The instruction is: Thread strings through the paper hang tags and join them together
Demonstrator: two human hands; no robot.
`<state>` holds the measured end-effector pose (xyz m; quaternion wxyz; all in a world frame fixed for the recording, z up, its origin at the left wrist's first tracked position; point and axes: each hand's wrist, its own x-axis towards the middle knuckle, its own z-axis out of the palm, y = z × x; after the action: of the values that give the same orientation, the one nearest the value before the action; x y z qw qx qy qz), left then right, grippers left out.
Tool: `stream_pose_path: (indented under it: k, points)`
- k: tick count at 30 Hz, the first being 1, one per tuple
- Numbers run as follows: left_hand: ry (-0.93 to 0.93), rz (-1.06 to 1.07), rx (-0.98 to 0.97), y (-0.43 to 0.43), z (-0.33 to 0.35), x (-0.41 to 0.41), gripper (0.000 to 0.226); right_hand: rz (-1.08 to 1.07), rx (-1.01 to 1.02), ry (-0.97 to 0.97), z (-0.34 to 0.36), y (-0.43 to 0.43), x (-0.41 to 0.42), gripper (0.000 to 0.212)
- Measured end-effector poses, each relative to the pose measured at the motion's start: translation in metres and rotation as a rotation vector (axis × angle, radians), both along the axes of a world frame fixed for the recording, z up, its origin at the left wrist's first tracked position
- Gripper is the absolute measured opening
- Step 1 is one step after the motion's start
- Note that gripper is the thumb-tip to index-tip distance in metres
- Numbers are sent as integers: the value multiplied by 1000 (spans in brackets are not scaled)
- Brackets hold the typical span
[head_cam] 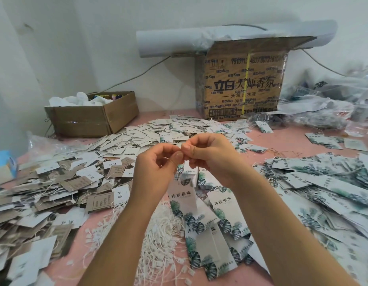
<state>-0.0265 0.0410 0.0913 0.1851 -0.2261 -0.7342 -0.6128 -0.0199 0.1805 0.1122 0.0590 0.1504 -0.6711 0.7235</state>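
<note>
My left hand (156, 168) and my right hand (210, 155) meet fingertip to fingertip above the pink table, pinching a thin string. A white hang tag with a green leaf print (183, 195) dangles from that string just below my left thumb. Under my forearms lies a heap of loose white strings with plastic ends (164, 240). Beside it, leaf-print tags (210, 234) lie in a loose pile. The string itself is mostly hidden between my fingers.
Brown and white tags (55, 193) cover the table's left side, and more leaf tags (327, 188) spread to the right. A low open cardboard box (92, 118) and a tall printed carton (241, 83) stand by the wall. Plastic bags (327, 104) are heaped at the far right.
</note>
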Motion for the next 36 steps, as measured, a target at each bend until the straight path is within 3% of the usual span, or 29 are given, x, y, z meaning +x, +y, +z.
stream_pose_path:
  k: [16,19,23,27,29,32,34,36]
  points:
    - [12,-26,59,-4,0,-2,17,5,-28,-11,3,-6,3,14]
    - [-8,-22,39,-5,0,-4,4,12,-49,-13,1,-9,3,14]
    - [-64,-6,-61,-8,-4,-7,28,10,-1,8,2,-10,3,17]
    - [-153,-131,-225,-14,-5,-8,42,-48,-13,29,3,-7,2,16]
    - [-218,-158,-409,-18,-6,-9,40,-80,-40,46,3,-6,1,17]
    - [-229,-111,-605,-21,-10,-11,20,-130,-64,64,2,-5,-1,15]
    - [-145,-21,-637,-21,-12,-14,23,-166,-41,64,-1,-4,-4,16]
    - [-99,15,-561,-20,-11,-15,22,-255,107,75,-4,-3,-8,21]
